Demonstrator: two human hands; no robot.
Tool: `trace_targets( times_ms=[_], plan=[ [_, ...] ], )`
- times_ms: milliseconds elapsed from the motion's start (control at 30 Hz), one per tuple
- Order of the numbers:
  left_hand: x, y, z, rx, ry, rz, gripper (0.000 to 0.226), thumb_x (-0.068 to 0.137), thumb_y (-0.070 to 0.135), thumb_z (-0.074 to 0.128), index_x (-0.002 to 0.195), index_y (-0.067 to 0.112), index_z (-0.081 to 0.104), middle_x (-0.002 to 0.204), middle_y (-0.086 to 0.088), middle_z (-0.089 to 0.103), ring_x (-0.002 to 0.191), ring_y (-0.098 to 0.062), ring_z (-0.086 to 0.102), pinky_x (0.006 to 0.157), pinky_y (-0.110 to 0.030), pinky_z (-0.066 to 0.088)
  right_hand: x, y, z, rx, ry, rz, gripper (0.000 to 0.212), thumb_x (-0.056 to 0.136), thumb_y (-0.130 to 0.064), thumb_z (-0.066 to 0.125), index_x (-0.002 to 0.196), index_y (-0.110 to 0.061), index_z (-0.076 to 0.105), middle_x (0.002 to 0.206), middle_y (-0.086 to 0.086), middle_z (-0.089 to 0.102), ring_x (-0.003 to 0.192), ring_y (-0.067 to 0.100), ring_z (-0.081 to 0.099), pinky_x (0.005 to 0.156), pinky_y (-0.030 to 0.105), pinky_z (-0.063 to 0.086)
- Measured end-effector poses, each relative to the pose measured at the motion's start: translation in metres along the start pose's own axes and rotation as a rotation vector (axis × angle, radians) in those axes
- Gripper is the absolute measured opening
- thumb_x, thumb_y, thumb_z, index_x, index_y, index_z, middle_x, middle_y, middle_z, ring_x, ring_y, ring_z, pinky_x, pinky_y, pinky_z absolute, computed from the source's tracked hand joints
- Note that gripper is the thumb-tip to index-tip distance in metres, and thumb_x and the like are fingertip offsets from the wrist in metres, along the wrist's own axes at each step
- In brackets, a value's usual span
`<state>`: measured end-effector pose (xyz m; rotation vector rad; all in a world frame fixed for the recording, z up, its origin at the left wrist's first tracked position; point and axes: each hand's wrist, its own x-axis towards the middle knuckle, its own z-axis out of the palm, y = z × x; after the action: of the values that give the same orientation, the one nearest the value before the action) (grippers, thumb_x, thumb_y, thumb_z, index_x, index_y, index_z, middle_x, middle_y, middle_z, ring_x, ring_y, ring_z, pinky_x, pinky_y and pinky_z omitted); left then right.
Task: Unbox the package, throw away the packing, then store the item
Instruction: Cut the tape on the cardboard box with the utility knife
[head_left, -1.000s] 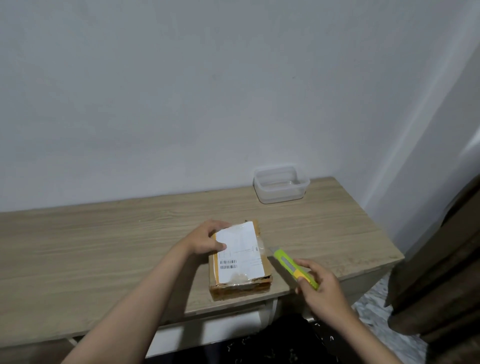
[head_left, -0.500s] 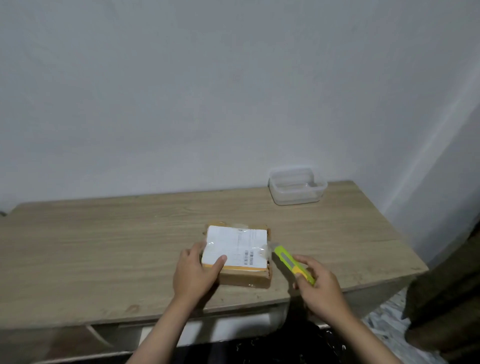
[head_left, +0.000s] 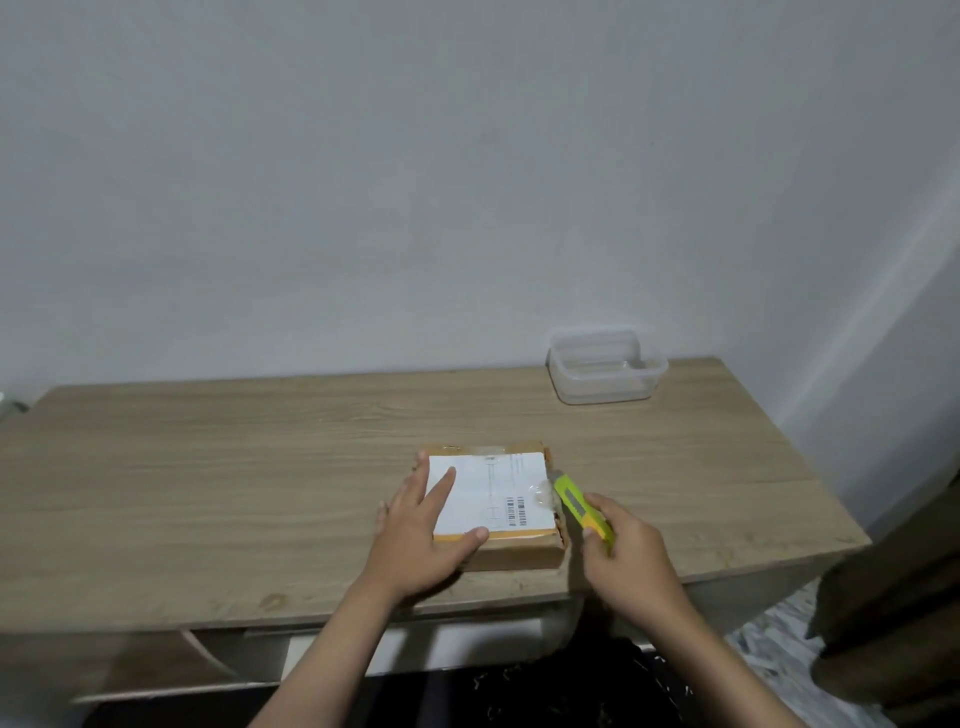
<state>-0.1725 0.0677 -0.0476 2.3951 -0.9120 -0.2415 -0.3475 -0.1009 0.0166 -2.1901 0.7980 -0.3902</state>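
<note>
The flat brown cardboard package (head_left: 511, 519), sealed with clear tape and topped by a white shipping label (head_left: 488, 491), lies flat on the pale wood-grain table (head_left: 208, 467), pinned under the left hand (head_left: 423, 535). That hand is spread open, palm down on the package's near left corner, pressing rather than gripping. Just to its right, the right hand (head_left: 628, 556) is clenched around a yellow-green utility knife (head_left: 579, 506), whose tip meets the package's right edge. The blade itself is too small to make out.

The likely trouble: if the left hand's pressure slackens, the package could skid as the knife bites; a deep cut could score the item inside.

Count: one package, one knife, and one clear plastic tub (head_left: 605, 371), well beyond the right hand, against the wall.
</note>
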Motion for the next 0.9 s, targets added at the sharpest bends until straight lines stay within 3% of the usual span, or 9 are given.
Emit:
trace_targets(
  times_ms=[100,200,333,467,667,900],
  plan=[
    [0.0,-0.002,0.001,-0.088,0.002,0.006,0.11,0.053,0.093,0.039,0.145,0.036,0.024,0.155,0.012,-0.015,0.146,-0.011,0.003,0.117,-0.043,0.016,-0.002,-0.009,0.0,-0.039,0.005,-0.05,0.04,0.085,-0.003,0.05,0.122,-0.018,0.059,0.102,0.006,0.071,0.094,0.026,0.064,0.068,0.016,0.036],
    [-0.001,0.0,0.001,-0.185,-0.006,0.004,0.108,0.054,0.082,0.057,0.145,0.032,0.027,0.155,0.014,-0.015,0.145,-0.005,0.003,0.116,-0.031,0.019,0.001,-0.016,0.002,-0.108,-0.009,-0.07,0.037,0.084,-0.002,0.048,0.118,-0.014,0.06,0.097,0.013,0.071,0.093,0.033,0.063,0.072,0.028,0.042],
    [-0.003,0.002,0.0,-0.232,-0.007,-0.009,0.114,0.048,0.082,0.062,0.145,0.034,0.027,0.154,0.019,-0.015,0.141,0.003,0.005,0.114,-0.025,0.02,0.01,-0.021,0.007,-0.206,-0.04,-0.047,0.032,0.081,-0.004,0.043,0.108,-0.012,0.058,0.088,0.016,0.068,0.084,0.035,0.061,0.067,0.036,0.046],
    [-0.003,0.004,0.0,-0.253,0.002,-0.02,0.117,0.044,0.077,0.07,0.144,0.034,0.028,0.155,0.019,-0.012,0.139,0.004,0.009,0.113,-0.024,0.021,0.016,-0.025,0.011,-0.277,-0.066,-0.032,0.031,0.079,-0.007,0.043,0.105,-0.011,0.057,0.091,0.016,0.068,0.085,0.034,0.062,0.066,0.035,0.049],
    [-0.004,0.005,0.002,-0.274,0.019,-0.04,0.112,0.046,0.072,0.072,0.143,0.035,0.031,0.155,0.022,-0.01,0.139,0.003,0.013,0.109,-0.023,0.024,0.021,-0.036,0.006,-0.376,-0.14,-0.026,0.023,0.078,-0.007,0.043,0.098,-0.008,0.055,0.096,0.018,0.066,0.091,0.038,0.061,0.061,0.029,0.036],
    [-0.004,0.007,0.002,-0.28,0.03,-0.048,0.112,0.045,0.073,0.07,0.143,0.034,0.033,0.155,0.023,-0.01,0.139,0.004,0.014,0.108,-0.022,0.025,0.021,-0.033,-0.005,-0.342,-0.145,-0.024,0.028,0.077,-0.007,0.045,0.101,-0.007,0.059,0.095,0.02,0.068,0.092,0.038,0.062,0.067,0.034,0.047]
  ],
)
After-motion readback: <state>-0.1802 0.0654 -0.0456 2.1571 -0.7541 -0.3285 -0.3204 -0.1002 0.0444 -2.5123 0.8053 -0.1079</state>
